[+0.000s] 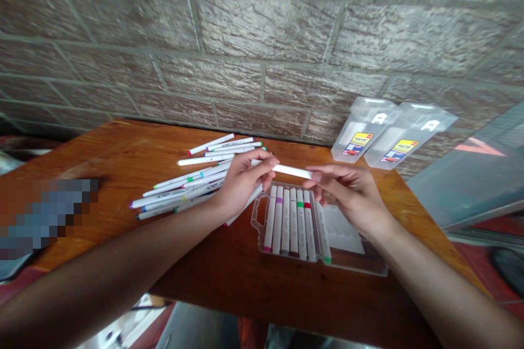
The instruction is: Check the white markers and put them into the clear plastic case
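Observation:
A white marker is held level between my two hands, above the far edge of an opened clear plastic case. My left hand pinches its left end, and my right hand grips the right end with thumb and fingers. Inside the case, several white markers with coloured bands and tips lie side by side in a row. One green-tipped marker rests along the case's hinge. To the left, a loose pile of white markers spreads over the table, partly hidden behind my left hand and forearm.
Two clear plastic containers with yellow and blue labels stand at the back right of the wooden table. A stone-block wall rises directly behind. A blurred-out dark object lies at the left edge.

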`<state>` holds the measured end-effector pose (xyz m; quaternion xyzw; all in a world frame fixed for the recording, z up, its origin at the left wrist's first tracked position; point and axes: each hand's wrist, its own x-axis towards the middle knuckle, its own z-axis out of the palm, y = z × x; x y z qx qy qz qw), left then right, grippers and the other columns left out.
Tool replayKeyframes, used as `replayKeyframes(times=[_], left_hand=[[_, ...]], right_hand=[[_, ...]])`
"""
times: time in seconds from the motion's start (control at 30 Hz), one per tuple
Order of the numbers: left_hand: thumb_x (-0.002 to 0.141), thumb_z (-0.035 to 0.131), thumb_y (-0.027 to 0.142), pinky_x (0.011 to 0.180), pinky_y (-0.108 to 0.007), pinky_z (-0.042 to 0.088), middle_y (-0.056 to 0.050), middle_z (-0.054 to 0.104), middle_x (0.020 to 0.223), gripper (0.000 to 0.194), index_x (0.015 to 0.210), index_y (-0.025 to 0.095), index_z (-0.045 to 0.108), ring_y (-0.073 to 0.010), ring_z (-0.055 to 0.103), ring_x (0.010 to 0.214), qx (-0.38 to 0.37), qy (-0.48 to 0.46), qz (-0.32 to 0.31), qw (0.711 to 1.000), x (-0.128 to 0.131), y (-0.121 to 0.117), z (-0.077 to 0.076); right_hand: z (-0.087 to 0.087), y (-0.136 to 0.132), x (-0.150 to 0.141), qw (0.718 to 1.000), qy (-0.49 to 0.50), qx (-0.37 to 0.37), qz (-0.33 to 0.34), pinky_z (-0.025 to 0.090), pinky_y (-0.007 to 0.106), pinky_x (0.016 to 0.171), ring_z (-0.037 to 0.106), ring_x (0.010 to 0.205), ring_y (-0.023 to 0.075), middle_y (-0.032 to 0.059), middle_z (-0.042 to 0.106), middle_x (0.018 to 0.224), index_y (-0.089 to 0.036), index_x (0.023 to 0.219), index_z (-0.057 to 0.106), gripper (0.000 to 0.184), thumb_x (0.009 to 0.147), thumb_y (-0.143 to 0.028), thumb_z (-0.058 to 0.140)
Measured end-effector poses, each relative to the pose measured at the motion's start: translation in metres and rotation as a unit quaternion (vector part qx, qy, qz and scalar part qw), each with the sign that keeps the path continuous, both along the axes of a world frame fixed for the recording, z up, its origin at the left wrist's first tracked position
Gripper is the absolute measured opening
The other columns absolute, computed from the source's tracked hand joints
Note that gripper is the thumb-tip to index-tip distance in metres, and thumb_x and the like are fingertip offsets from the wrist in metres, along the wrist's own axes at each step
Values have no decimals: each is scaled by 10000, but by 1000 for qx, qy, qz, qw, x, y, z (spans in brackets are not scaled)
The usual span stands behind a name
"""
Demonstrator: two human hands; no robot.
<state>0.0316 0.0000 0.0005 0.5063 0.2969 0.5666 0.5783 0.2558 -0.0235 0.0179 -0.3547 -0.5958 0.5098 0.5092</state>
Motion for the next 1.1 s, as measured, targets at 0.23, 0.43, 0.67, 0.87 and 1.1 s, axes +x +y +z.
replayKeyframes(times=[0.23,0.43,0.67,0.87,1.1], left_hand=[[848,790,296,519,-216,388,20,613,657,166,787,173,697,-75,510,515,-2,1,-5,1000,-1,0,0],[847,791,302,528,-222,392,14,618,673,174,786,170,695,-77,510,523,7,12,-4,1000,-1,0,0],[816,808,308,512,-220,386,22,611,641,182,787,172,691,-79,508,506,-12,0,1,1000,-1,0,2],[805,821,304,511,-214,390,28,598,627,199,764,171,679,-72,500,497,-17,-11,-1,1000,0,0,4],[809,818,294,501,-211,407,24,596,623,189,774,168,682,-75,498,499,-32,-27,-4,999,0,1,3]], right_hand=[[0,-1,3,999,15,10,35,570,217,507,709,567,113,53,845,863,-275,1048,872,203,868,-369,870],[1,0,-1,1000,6,4,3,554,206,474,692,536,107,42,833,811,-253,986,877,172,832,-327,900],[4,-2,1,999,28,-39,25,596,260,511,751,584,160,89,855,889,-244,1057,869,247,855,-384,883],[4,-3,1,997,40,-51,48,628,299,577,780,658,185,102,858,939,-239,1105,857,263,875,-366,868],[3,-3,2,996,42,-61,55,639,352,654,779,707,195,94,857,985,-258,1167,840,305,887,-379,853]])
